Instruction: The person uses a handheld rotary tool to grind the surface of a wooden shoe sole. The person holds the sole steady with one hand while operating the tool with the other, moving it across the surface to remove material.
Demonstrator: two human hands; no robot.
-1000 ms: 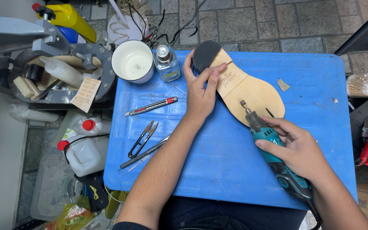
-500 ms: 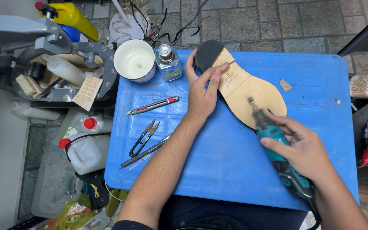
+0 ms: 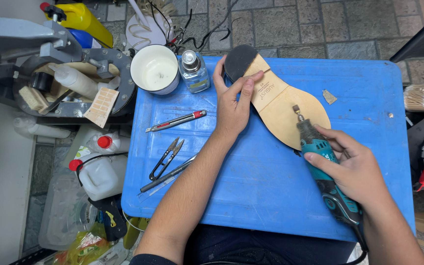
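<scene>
Here, your left hand (image 3: pixel 232 105) is pressing the sole (image 3: pixel 276 100) flat near the table's (image 3: pixel 251 196) far edge; your right hand (image 3: pixel 357 172) is gripping the grinder (image 3: pixel 322 164), its bit touching the sole.

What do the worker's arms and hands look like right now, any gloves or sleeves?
Both hands are bare: no gloves, rings or watch visible on the left hand or the right hand. Both forearms are uncovered to the bottom edge of the picture. A dark sleeve edge shows at the left upper arm. Fingernails are short and plain.
</scene>
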